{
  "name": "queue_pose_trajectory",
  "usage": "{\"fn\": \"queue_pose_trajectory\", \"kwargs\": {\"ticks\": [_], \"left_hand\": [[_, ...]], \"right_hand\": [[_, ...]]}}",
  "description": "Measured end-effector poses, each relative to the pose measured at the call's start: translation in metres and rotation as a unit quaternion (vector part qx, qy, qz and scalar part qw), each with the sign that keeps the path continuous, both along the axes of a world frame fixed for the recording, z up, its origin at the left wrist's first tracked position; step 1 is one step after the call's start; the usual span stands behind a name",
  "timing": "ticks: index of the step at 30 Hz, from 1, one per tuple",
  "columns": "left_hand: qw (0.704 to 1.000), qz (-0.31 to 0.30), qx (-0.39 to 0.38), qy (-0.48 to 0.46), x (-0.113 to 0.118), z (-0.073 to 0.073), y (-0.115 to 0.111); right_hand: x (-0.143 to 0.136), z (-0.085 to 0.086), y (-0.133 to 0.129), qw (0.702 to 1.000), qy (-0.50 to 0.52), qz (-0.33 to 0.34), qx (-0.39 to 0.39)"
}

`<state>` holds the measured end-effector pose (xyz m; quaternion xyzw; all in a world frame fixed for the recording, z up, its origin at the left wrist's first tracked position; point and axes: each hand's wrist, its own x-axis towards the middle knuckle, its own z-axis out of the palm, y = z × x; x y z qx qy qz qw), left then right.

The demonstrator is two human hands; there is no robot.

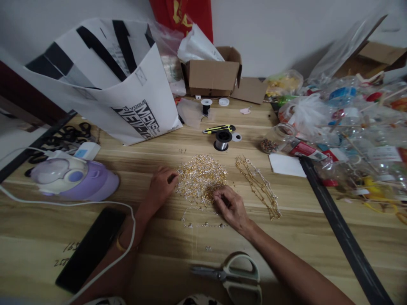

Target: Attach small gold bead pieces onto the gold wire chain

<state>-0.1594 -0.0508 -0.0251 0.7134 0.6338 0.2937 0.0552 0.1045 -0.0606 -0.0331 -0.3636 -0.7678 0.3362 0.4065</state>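
A pile of small gold and silver beads or charms (197,176) lies mid-table. At its left edge is my left hand (162,186), fingers curled together; whatever they hold, if anything, is too small to name. My right hand (232,207) pinches at the pile's lower right edge, and what sits between its fingertips cannot be made out. Just below the pile, a thin silver chain with charms (206,224) is laid in a loop, partly beside my right hand. Several gold and silver chains (259,188) stretch out to the right. A tiny silver piece (208,248) rests nearer to me.
Scissors (225,274) lie in front. Behind the pile are a wire spool (222,140), a yellow cutter knife (219,128) and a dark thread spool (206,107). A phone (92,248), white cable (132,228) and purple device (95,182) are left; plastic bottles (346,114) crowd the right.
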Motion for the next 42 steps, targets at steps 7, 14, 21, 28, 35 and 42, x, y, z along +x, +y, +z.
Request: {"fn": "queue_pose_trajectory", "kwargs": {"ticks": [7, 14, 21, 28, 35, 42], "left_hand": [[0.998, -0.022, -0.005, -0.063, -0.004, 0.010, -0.005], [0.996, -0.064, -0.030, -0.050, -0.004, 0.009, -0.006], [0.995, -0.090, -0.038, 0.021, -0.002, 0.010, -0.009], [0.992, -0.093, -0.053, 0.062, -0.001, 0.011, -0.009], [0.987, -0.112, -0.073, 0.088, -0.001, 0.016, -0.008], [0.985, -0.111, -0.079, 0.106, 0.000, 0.017, -0.007]], "right_hand": [[0.000, -0.001, 0.000, 1.000, -0.002, -0.002, -0.001], [-0.001, 0.000, 0.000, 1.000, 0.001, -0.005, -0.003], [-0.001, 0.001, -0.001, 1.000, 0.001, -0.007, -0.003], [-0.001, 0.001, 0.000, 1.000, -0.002, -0.003, -0.003], [-0.001, -0.001, 0.000, 1.000, 0.001, -0.004, -0.005], [0.000, -0.001, 0.000, 1.000, -0.006, -0.006, 0.002]]}}
